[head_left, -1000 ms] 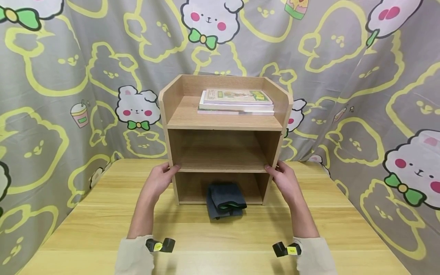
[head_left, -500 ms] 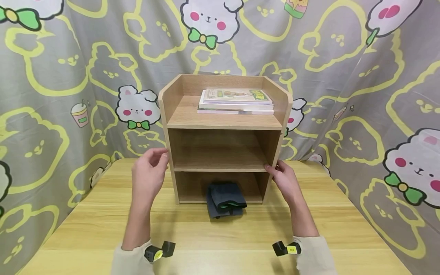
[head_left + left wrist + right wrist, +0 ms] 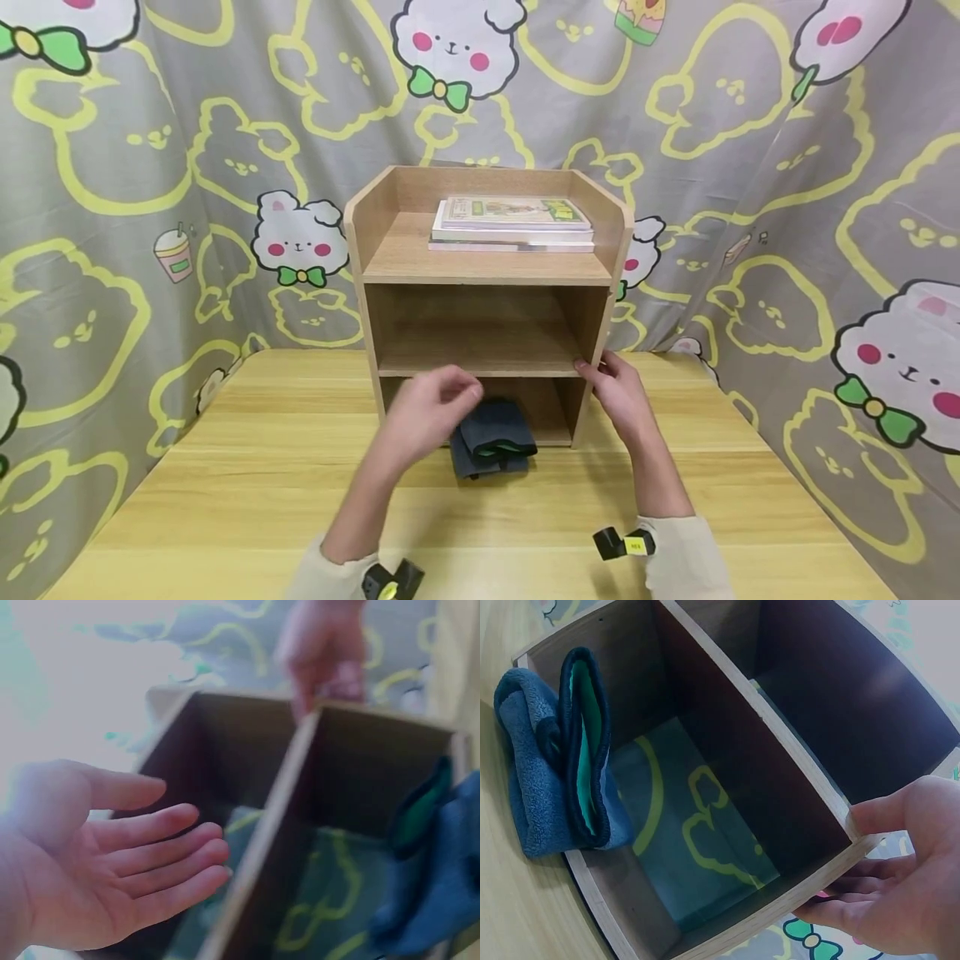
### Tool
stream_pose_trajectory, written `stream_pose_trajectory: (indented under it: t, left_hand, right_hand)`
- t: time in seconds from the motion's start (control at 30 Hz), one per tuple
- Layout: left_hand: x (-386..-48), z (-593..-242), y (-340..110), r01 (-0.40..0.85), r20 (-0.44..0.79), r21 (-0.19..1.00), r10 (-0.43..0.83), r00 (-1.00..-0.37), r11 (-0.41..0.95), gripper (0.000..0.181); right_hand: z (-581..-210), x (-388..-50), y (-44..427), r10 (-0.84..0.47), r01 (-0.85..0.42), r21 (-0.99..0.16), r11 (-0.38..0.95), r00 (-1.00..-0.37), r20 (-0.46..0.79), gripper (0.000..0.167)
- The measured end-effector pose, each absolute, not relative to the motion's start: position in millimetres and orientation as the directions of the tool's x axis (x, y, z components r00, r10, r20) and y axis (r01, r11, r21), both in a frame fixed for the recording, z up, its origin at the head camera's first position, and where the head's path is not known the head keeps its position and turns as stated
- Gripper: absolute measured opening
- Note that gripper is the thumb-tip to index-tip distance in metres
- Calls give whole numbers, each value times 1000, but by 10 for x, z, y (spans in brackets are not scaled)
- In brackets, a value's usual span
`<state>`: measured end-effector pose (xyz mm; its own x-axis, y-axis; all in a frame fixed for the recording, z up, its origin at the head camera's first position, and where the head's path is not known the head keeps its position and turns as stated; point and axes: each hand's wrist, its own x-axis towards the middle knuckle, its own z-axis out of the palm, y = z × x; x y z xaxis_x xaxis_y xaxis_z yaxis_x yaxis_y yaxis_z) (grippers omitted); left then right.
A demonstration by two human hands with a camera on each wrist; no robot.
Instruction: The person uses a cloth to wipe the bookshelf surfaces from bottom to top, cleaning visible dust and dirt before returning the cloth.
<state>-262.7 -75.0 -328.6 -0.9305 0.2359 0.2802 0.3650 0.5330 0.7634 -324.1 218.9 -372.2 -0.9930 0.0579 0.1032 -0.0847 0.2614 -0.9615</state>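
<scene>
A light wooden shelf unit [image 3: 491, 268] stands on the table. At its right side my right hand [image 3: 621, 392] grips the side panel [image 3: 795, 896], thumb at the middle shelf's edge and fingers around the outside. My left hand [image 3: 423, 412] holds nothing, raised in front of the lower compartment, its fingers loosely bent and apart in the left wrist view. Behind and to the right of it lies a folded blue-grey cloth [image 3: 497, 437] with a green inside, partly in the bottom compartment and partly over its front edge. In the head view the left hand hides the compartment's lower left.
Several books [image 3: 513, 223] lie stacked on the unit's top shelf, between raised sides. The wooden table [image 3: 225, 467] extends to both sides and in front. A patterned grey curtain [image 3: 300, 125] hangs behind and on both sides.
My left hand has let go of the unit's left side and moved right, in front of the lower compartment. The right hand keeps its grip; the cloth stays put.
</scene>
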Motion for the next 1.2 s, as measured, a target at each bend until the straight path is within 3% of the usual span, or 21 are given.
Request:
stream_pose_trajectory:
  t: [0.2,0.6,0.77,1.07,1.2]
  left_hand:
    - [-2759,-3586,-481,359,139,726,386,-912,586,26]
    - [-2919,-4048,-245,333,-60,591,452,-890,735,86]
    - [-2964,-4139,-244,314,-143,525,446,-884,791,99]
    - [-3031,-4194,-251,340,-163,343,412,-897,876,90]
    - [-3014,-4215,-246,357,-114,322,410,-905,877,86]
  right_hand:
    - [-3719,-3245,2202,56,-83,-962,260,-993,101,61]
    - [-3729,-3243,2197,69,-81,-968,238,-993,100,57]
    - [-3720,-3248,2181,69,-82,-967,240,-992,102,56]
    - [-3710,-3240,2175,72,-88,-964,251,-991,109,55]
    - [-3721,-3240,2181,72,-88,-964,252,-991,109,55]
